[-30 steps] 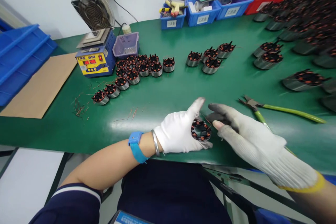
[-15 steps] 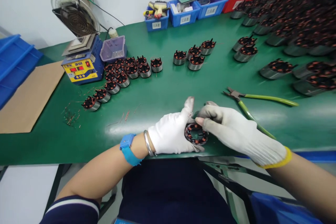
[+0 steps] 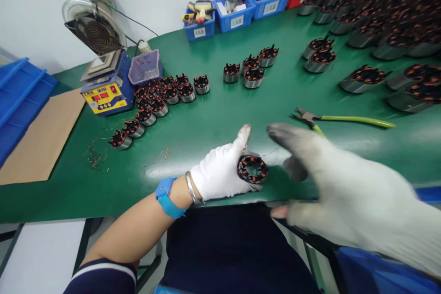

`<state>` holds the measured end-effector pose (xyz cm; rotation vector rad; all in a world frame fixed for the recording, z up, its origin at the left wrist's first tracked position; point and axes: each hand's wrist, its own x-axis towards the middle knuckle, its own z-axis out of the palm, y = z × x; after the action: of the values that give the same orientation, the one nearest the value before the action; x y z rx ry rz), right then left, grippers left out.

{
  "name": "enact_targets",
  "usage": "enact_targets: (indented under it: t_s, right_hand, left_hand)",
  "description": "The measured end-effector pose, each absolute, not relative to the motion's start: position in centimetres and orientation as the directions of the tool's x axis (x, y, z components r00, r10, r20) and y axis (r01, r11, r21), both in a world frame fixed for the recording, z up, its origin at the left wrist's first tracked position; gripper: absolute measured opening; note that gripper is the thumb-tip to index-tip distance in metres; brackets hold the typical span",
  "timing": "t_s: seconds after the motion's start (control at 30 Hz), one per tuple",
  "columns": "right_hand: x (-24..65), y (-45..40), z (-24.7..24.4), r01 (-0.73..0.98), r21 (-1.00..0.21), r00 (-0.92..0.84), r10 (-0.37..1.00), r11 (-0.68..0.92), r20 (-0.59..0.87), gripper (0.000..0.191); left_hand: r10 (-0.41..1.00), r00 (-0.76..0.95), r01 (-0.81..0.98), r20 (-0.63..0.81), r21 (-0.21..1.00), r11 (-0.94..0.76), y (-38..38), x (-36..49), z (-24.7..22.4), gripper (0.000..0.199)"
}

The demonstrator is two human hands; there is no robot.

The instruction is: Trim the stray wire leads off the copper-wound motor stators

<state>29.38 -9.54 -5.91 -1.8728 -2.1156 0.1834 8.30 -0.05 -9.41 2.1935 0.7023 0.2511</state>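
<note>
In my gloved left hand (image 3: pixel 222 167) is a motor stator (image 3: pixel 242 173), a ring with copper windings, held near the table's front edge with its round opening facing up. A thin wire sticks out from it to the right. My right hand (image 3: pixel 330 183), in a white glove with grey fingertips, is off to the right and blurred by motion. Its fingers and thumb are spread apart, with nothing between them. Beyond it lie green-handled cutting pliers (image 3: pixel 358 121), jaws pointing left, one handle partly hidden by my right hand.
Several stators (image 3: pixel 159 106) stand in a group at left, near a blue-yellow soldering unit (image 3: pixel 106 96). More stand mid-table (image 3: pixel 253 79), and a big mass fills the right (image 3: pixel 389 32). Copper wire scraps (image 3: pixel 97 158) lie at left. Blue bins (image 3: pixel 235 17) line the back.
My right hand has left the stator, moving right and toward me, and its fingers have opened. My left hand still holds the stator. The camera view has shifted slightly.
</note>
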Motion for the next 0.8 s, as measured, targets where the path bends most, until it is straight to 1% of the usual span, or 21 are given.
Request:
enact_targets:
  t_s: [0.03,0.07,0.13,0.2,0.27,0.37,0.47,0.6,0.73,0.8]
  right_hand:
    - [29.1,-9.6,-6.8,0.938,-0.307,-0.128,0.984,0.161,0.123,0.093]
    - [29.0,-9.6,-7.7,0.939,-0.297,-0.15,0.984,0.172,0.097,0.09]
    - [28.9,-9.2,-9.3,0.948,-0.279,-0.156,0.988,0.154,0.014,0.067]
    - [29.2,-8.7,-10.1,0.945,-0.305,-0.153,0.984,0.12,-0.087,0.044]
    - [29.6,-8.2,-10.1,0.926,-0.363,-0.166,0.976,0.106,-0.14,0.034]
    - [30.0,-7.9,-9.7,0.895,-0.434,-0.188,0.969,0.101,-0.161,0.032]
    - [30.2,-7.8,-9.5,0.876,-0.473,-0.191,0.969,0.098,-0.154,0.033]
    - [30.1,-7.8,-9.2,0.861,-0.5,-0.203,0.963,0.09,-0.176,0.033]
    - [30.0,-7.7,-8.7,0.853,-0.516,-0.201,0.963,0.083,-0.178,0.034]
    - [29.9,-7.6,-8.6,0.844,-0.532,-0.193,0.961,0.061,-0.196,0.036]
  left_hand:
    - [0.561,0.826,0.404,-0.054,0.751,-0.523,0.0,8.3,-9.4,0.123]
    - [0.561,0.826,0.405,-0.056,0.751,-0.522,0.1,8.2,-9.4,0.124]
    - [0.565,0.823,0.412,-0.058,0.747,-0.522,0.2,8.2,-9.4,0.125]
    - [0.57,0.82,0.411,-0.054,0.749,-0.52,0.4,8.1,-9.4,0.125]
    - [0.575,0.816,0.41,-0.056,0.757,-0.508,0.5,8.0,-9.4,0.126]
    - [0.575,0.815,0.413,-0.067,0.763,-0.497,0.6,7.9,-9.4,0.124]
    - [0.572,0.818,0.42,-0.061,0.744,-0.52,0.6,7.9,-9.5,0.119]
    - [0.588,0.809,0.43,-0.018,0.701,-0.569,0.5,7.8,-9.8,0.115]
    - [0.608,0.794,0.442,0.006,0.682,-0.583,0.2,7.8,-10.2,0.112]
    - [0.634,0.772,0.448,0.049,0.667,-0.596,-0.1,8.0,-10.3,0.112]
